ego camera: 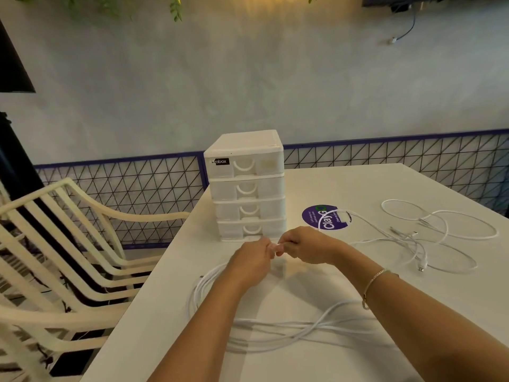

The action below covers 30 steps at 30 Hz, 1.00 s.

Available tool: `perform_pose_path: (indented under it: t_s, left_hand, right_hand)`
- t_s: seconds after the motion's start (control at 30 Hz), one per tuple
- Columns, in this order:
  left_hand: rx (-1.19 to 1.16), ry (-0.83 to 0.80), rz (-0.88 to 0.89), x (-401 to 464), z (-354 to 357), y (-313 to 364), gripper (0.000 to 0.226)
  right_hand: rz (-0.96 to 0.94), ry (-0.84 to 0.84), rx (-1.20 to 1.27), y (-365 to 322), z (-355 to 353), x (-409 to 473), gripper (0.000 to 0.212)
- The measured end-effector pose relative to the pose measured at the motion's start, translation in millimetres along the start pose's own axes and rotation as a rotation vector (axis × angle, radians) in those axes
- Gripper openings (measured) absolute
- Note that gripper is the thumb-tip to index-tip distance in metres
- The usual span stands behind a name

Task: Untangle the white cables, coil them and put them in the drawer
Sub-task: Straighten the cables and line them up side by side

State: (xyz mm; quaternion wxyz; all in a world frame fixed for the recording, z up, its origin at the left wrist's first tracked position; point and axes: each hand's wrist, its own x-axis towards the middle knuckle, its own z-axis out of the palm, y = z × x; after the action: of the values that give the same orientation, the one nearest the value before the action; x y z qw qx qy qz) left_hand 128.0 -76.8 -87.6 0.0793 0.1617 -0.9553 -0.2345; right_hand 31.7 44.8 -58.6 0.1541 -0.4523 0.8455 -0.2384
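Head view, grip: the left hand [252, 260] and right hand [303, 245] meet fingertip to fingertip, both pinching one small pale piece, seemingly a cable end; it is too blurred to name.
Cable under the hands: a smooth white cable bundle [275, 329] lies in long loose loops on the matte white table [358, 183], nearer the person than the pinch, partly hidden by both forearms.
Loose cables: thin white cables [440, 232] sprawl in open rings right of the pinch, plugs showing, one crossing a round purple sticker [316, 217].
Drawers: a glossy white plastic drawer unit [246, 186] stands just beyond the pinch; four drawers closed, contents unreadable.
Wrist: a beaded bracelet [371, 285].
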Motion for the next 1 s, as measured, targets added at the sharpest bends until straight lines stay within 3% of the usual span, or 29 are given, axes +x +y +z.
perform_pose_path:
  t_s: [0.2, 0.43, 0.63, 0.77, 0.9, 1.0]
  left_hand:
    - [-0.027, 0.017, 0.013, 1, 6, -11, 0.027]
    - [0.017, 0.159, -0.045, 8, 4, -11, 0.025]
    - [-0.015, 0.032, 0.079, 4, 7, -6, 0.022]
    - [0.007, 0.092, -0.001, 7, 5, -18, 0.022]
    - [-0.016, 0.043, -0.027, 11, 1, -15, 0.025]
    - [0.151, 0.061, 0.001, 17, -3, -4, 0.035]
  right_hand:
    - [0.114, -0.100, 0.059, 22, -20, -4, 0.016]
    - [0.031, -0.183, -0.177, 8, -7, -5, 0.025]
    - [0.057, 0.238, -0.036, 16, -14, 7, 0.030]
    - [0.009, 0.019, -0.167, 16, 1, 0, 0.030]
    - [0.020, 0.123, -0.176, 21, 2, 3, 0.031]
    - [0.023, 0.157, -0.214, 21, 9, 6, 0.031]
